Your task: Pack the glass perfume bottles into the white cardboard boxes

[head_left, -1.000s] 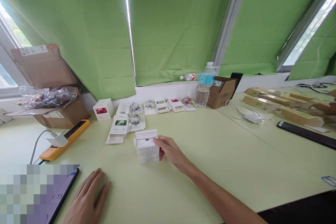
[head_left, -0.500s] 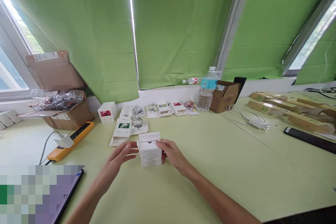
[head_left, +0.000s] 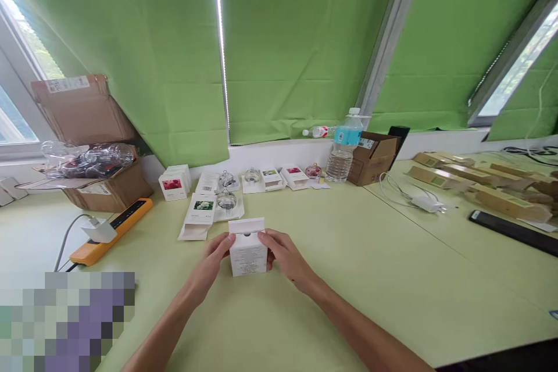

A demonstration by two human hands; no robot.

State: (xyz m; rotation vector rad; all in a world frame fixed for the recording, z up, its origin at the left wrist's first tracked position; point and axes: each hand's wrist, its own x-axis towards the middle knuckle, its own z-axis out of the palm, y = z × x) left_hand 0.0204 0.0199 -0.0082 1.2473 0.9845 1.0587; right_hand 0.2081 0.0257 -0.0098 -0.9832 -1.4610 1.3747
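Observation:
A small white carton (head_left: 248, 257) with fine print on its near side is upright in front of me, its top flap raised at the back. My left hand (head_left: 218, 251) grips its left edge, thumb at the upper corner. On the opposite side my right hand (head_left: 281, 250) grips it the same way, thumb on the top edge. The fingers behind the carton are partly hidden. Just beyond stand a white box with a green picture (head_left: 201, 213) lying flat and a round glass bottle (head_left: 226, 201) on white packaging.
Farther back are a stack of white boxes (head_left: 173, 183), a pink-tinted glass bottle (head_left: 313, 171) and a large water bottle (head_left: 342, 154). An orange power strip (head_left: 114, 231) and an open cardboard box (head_left: 111, 190) lie left. At right are a charger (head_left: 428, 203) and a black bar (head_left: 512, 232).
My left hand, with fingers apart beside the carton before, has closed onto its left side. My right hand keeps its hold. The view has shifted slightly.

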